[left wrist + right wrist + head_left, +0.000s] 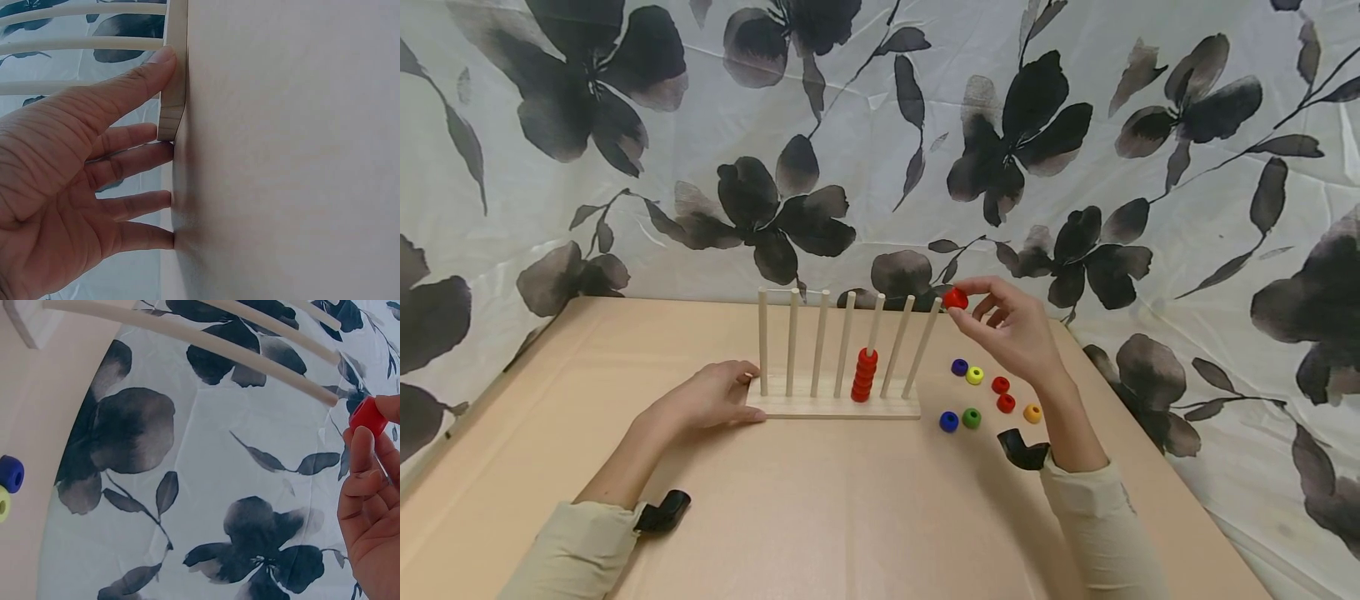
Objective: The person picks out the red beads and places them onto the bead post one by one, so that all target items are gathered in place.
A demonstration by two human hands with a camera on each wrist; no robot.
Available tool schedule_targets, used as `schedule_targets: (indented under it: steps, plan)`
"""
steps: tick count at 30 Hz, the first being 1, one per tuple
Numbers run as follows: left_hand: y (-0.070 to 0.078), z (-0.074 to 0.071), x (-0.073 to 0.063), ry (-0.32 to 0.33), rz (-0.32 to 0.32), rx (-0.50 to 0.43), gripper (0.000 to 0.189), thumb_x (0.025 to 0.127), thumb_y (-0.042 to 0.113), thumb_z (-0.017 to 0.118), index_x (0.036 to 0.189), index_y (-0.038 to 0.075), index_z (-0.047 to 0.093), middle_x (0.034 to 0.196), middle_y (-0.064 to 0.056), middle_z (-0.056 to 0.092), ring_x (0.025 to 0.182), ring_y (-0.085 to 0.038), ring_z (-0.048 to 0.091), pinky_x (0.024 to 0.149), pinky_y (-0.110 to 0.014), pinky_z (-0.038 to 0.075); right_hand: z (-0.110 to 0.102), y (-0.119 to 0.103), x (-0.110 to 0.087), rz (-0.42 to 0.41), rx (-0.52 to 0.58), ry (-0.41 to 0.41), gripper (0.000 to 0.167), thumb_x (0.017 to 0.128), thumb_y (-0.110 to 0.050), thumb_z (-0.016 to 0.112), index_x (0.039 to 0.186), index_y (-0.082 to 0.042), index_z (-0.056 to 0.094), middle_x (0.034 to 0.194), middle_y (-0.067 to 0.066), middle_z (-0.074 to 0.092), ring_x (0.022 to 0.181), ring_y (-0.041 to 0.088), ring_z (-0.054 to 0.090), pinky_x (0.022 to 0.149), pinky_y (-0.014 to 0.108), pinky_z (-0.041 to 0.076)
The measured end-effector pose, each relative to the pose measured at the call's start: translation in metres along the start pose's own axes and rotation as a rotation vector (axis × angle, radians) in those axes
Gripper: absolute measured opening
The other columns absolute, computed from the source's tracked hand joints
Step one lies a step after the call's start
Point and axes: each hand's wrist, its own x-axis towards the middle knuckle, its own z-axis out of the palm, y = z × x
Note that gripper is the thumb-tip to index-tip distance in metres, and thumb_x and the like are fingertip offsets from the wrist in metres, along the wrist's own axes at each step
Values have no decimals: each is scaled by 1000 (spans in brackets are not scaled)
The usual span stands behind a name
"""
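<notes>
Here's our red bead (956, 299) up in the air, just beside the tip of the end peg (925, 346), and this is the tricky bit: with so small a hold, one slip of the fingertips could drop it to the desk (805, 500). Catch that peg off-centre and we might knock the slim wood sideways. Look where the bead sits: pinched at the very ends of the right hand's (1017, 332) fingers, well clear of the palm. Across at the other end, our left hand (707, 396) grips the rack (835, 408), thumb on the front edge; should that grip slacken, a bump could slide the lot, red stack (864, 375) included. And below, the loose beads (972, 418) could scatter if a falling one hits them.
</notes>
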Motion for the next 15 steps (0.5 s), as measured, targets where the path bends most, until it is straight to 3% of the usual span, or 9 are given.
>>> schedule_targets:
  steps: [15]
  plan:
    - [-2,1,1,4,4,-2,65,81,35,88,124,-6,61,118,-25,68,115,-43,62,101,-58,47,14,-12,11,-39,51,-39,36,92,-11,78,126,-6,68,111,9,70,81,16,60,69,20,51]
